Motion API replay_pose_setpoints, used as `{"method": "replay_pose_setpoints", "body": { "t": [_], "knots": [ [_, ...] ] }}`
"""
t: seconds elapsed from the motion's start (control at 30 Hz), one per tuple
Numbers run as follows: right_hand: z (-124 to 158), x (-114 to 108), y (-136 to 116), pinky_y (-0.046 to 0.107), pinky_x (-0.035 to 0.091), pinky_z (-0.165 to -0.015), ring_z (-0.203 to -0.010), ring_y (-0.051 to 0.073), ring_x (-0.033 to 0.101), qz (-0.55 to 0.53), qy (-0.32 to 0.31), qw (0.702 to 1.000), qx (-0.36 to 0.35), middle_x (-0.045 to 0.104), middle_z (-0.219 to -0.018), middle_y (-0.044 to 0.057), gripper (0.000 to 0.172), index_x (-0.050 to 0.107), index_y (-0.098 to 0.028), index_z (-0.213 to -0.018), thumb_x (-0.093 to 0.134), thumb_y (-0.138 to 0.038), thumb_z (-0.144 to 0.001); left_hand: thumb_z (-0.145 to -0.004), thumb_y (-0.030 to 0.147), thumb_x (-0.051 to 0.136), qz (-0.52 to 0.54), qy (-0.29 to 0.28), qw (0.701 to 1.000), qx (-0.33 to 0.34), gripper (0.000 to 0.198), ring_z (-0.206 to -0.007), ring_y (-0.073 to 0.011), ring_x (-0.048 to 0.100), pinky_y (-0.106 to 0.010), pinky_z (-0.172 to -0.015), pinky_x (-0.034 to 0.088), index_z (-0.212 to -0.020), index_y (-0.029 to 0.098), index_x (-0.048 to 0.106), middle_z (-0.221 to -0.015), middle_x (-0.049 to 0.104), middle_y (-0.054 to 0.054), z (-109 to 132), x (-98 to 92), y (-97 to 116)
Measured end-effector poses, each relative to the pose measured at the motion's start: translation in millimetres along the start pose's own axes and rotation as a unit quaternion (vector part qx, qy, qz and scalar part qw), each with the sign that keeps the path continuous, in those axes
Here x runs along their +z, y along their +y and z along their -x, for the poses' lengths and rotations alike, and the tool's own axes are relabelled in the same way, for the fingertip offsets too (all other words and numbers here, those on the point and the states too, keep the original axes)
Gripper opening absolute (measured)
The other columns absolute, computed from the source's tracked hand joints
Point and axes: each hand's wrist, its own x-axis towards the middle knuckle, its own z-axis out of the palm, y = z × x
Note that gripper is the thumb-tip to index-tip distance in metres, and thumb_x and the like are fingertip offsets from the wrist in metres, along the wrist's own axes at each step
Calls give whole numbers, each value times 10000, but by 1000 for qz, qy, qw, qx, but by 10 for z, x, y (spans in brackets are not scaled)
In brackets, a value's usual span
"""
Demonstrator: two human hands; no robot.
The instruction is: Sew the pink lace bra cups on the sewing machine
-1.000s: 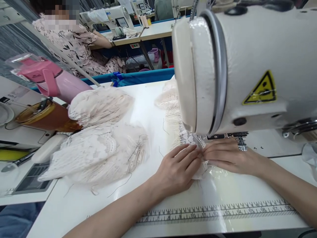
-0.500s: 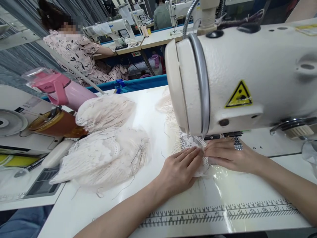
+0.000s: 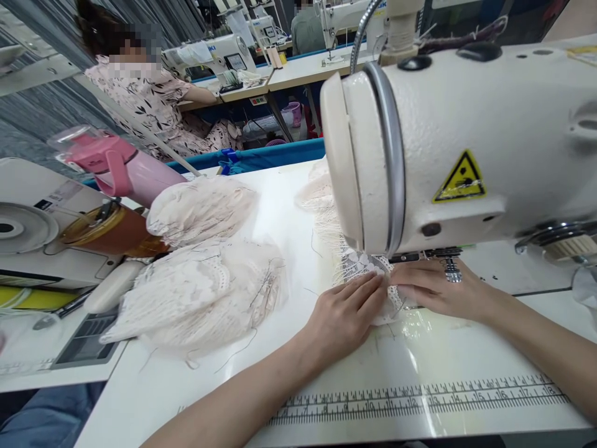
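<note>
Tabletop (image 3: pixel 282 211) stretches between the left lace pile (image 3: pixel 186 305) and lace fabric (image 3: pixel 361 261), partly hidden by the sewing-machine head (image 3: pixel 370 162). Left hand (image 3: pixel 345 314), fingers together, covers the fabric; right hand (image 3: pixel 445 291) touches it, pinch uncertain for both.

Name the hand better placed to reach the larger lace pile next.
Probably the left hand: it rests on the lace piece, on the side nearer the larger lace pile. The right hand is farther away, by the sewing machine.
</note>
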Motion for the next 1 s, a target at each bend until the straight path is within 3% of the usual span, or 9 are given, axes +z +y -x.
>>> {"method": "replay_pose_setpoints", "body": {
  "t": [0.17, 0.4, 0.6, 1.0],
  "knots": [
    [-11, 55, -58, 267, 443, -647, -695, 118, 597, -26, -9, 1000, 11, 693, -854, -22, 200, 667, -258, -1003, 474, -270, -952, -819, 65, 463, 14, -6, 1000, -3, 304, -1202, -228, 574, -363, -983, 534, -1097, 97, 580, -1185, 672, -104, 14, -26, -1],
    [-38, 139, -162, 301, 512, -856, -898, 145, 647, -102, 7, 994, -23, 715, -958, 17, 196, 669, -208, -1005, 515, -139, -907, -711, 68, 485, 23, -12, 998, -60, 233, -1146, -229, 616, -354, -949, 552, -916, 142, 565, -1175, 667, -132, 59, 4, -62],
    [-72, 196, -199, 304, 514, -877, -974, 152, 653, -121, 23, 992, -15, 725, -990, 20, 220, 678, -203, -996, 546, -85, -866, -657, 39, 489, 9, -17, 996, -85, 298, -1108, -223, 639, -342, -964, 543, -927, 150, 548, -1186, 664, -116, 36, -1, -109],
    [-38, 200, -255, 341, 471, -893, -951, 139, 660, -72, 16, 996, 42, 711, -1068, 6, 245, 660, -200, -1012, 506, -65, -878, -652, 11, 451, -24, -22, 995, -97, 371, -1098, -239, 642, -373, -886, 590, -979, 164, 535, -1169, 665, -106, -13, -14, -105]
  ]
}}
